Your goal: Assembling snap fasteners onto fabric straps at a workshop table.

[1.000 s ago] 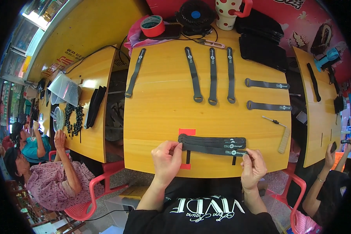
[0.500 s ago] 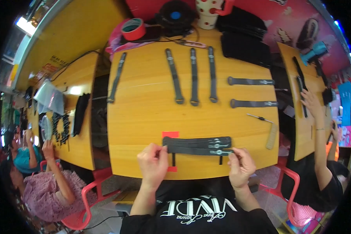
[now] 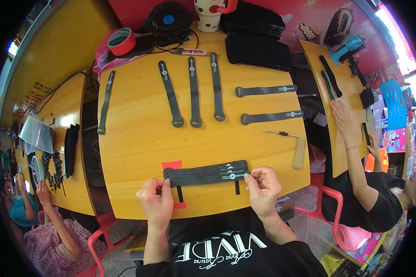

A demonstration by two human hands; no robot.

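Near the front edge of the wooden table lies an overlapping fan of several dark grey fastening straps [image 3: 203,168] with pale print at their right ends. My left hand [image 3: 156,199] pinches the left end of the nearest strap [image 3: 201,180] between thumb and fingers. Its printed right end is gripped by my right hand [image 3: 263,190], thumb against the fingertips. The strap spans straight between both hands along the front of the pile. Beneath the pile, two short black strips [image 3: 180,194] point toward me, and red tape [image 3: 172,164] marks the table by its left end.
Farther back, several single straps [image 3: 192,92] lie spread out. At right are a thin black-handled tool [image 3: 282,133] and a beige strip [image 3: 299,154]. A tape roll [image 3: 121,42], fan [image 3: 169,21], dotted tumbler [image 3: 209,16] and black stack [image 3: 259,51] line the back. People work at both sides.
The view has swung so the table sits farther left in it. Both hands keep their pinch on the strap, which now lies more level and lines up more closely with the pile.
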